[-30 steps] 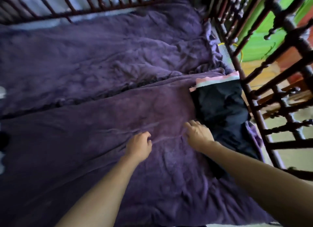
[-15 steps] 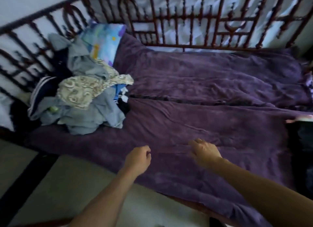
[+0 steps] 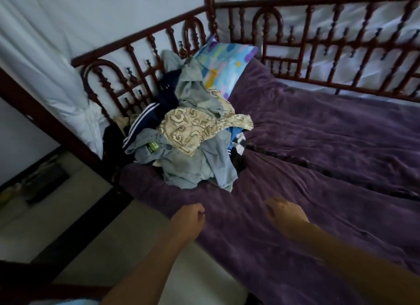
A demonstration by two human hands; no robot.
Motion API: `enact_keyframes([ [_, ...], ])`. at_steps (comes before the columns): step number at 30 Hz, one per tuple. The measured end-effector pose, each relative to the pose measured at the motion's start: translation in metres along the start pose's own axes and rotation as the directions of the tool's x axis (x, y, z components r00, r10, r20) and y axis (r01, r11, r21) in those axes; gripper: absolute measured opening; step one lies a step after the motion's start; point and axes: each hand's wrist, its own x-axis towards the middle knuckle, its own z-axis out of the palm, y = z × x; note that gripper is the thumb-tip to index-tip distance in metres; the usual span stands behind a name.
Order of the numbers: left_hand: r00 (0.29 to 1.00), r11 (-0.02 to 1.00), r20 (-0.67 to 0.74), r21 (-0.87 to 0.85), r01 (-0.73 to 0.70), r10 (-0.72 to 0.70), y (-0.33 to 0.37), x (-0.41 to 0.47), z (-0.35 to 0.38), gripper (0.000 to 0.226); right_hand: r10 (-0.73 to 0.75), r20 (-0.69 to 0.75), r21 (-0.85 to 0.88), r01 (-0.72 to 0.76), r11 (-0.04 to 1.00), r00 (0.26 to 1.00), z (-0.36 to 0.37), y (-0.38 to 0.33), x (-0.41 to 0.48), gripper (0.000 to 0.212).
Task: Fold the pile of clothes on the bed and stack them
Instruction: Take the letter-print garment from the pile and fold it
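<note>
A loose pile of clothes (image 3: 195,166) lies at the left end of the bed on the purple cover (image 3: 318,168). A beige patterned garment (image 3: 197,127) tops it, with grey-blue pieces below and a dark striped piece (image 3: 145,118) at the left. My left hand (image 3: 187,220) hovers near the bed's front edge, fingers curled, holding nothing. My right hand (image 3: 285,212) hangs over the cover with loosely curled fingers, also holding nothing. Both hands are short of the pile.
A colourful pillow (image 3: 227,66) leans in the back corner behind the pile. Dark red wooden railings (image 3: 341,45) run along the back and left end. White netting (image 3: 56,54) hangs outside. Floor (image 3: 79,213) shows at the lower left.
The view swung left from the folded black garment at the right end to the clothes pile. Both hands left that garment and now hang over the cover nearer the pile.
</note>
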Motion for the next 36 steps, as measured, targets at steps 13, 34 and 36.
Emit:
enact_keyframes([
  [13,0.990,0.992,0.054,0.010,0.128,-0.129,-0.101,0.141,-0.083,0.025,-0.074,0.120,0.058,0.068,0.996,0.990,0.003,-0.095,0.195,0.038],
  [34,0.935,0.937,0.120,0.065,-0.342,0.333,-0.245,0.448,-0.108,0.021,0.217,0.072,-0.090,-0.211,0.973,0.973,0.108,-0.203,0.513,0.035],
  [36,0.925,0.918,0.107,0.129,-0.376,0.364,-0.239,0.459,-0.109,0.040,0.266,0.086,0.072,-0.272,0.959,0.960,0.095,-0.199,0.511,0.021],
])
